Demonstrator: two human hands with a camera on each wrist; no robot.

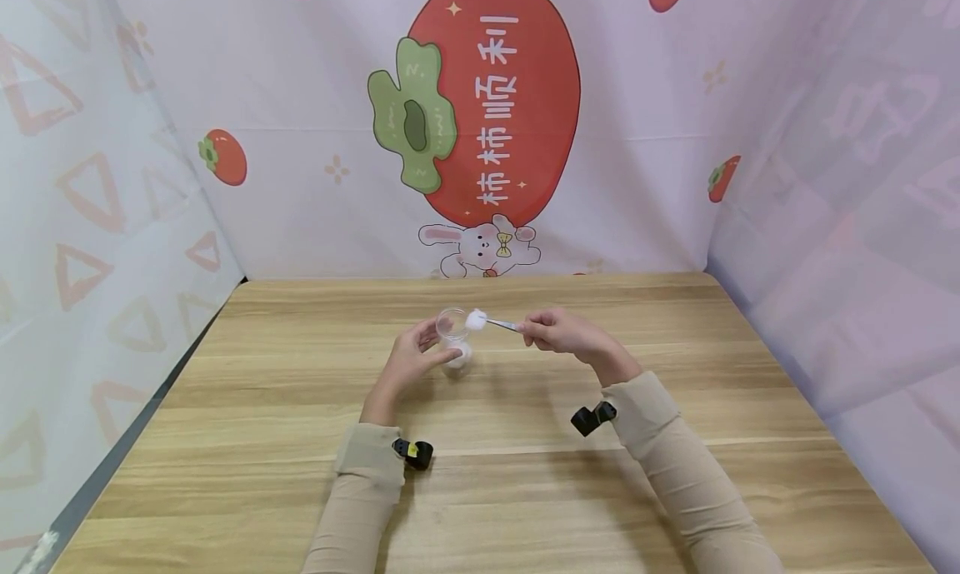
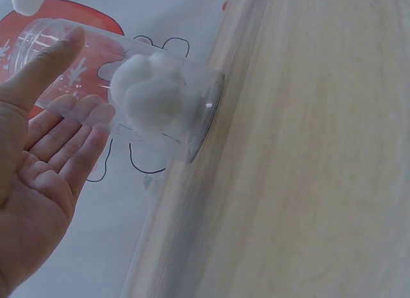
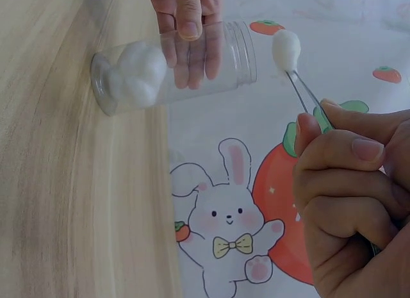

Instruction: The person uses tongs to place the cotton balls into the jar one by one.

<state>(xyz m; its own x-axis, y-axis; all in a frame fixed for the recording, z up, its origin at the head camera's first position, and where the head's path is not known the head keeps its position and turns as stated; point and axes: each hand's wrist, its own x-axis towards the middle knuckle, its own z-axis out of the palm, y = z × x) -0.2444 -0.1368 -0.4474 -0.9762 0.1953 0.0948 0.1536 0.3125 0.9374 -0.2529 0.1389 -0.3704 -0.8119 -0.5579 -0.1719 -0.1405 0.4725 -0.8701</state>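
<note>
A clear plastic jar (image 3: 211,64) stands upright on the table, its mouth uncovered. My left hand (image 1: 411,357) grips it, thumb on one side and fingers on the other. Several white cotton balls (image 2: 148,93) lie in the bottom of the jar. My right hand (image 1: 557,332) pinches a pair of metal tweezers (image 3: 307,96), with the remaining fingers curled into the palm. Between the tweezer tips is one white cotton ball (image 3: 286,51), outside the jar and close by its rim, on the right side in the head view.
The wood-grain table (image 1: 480,507) reaches back to a printed cloth backdrop (image 1: 300,74) with persimmons and a rabbit. Pale cloths hang at the left and right sides. A small black camera sits at each sleeve cuff.
</note>
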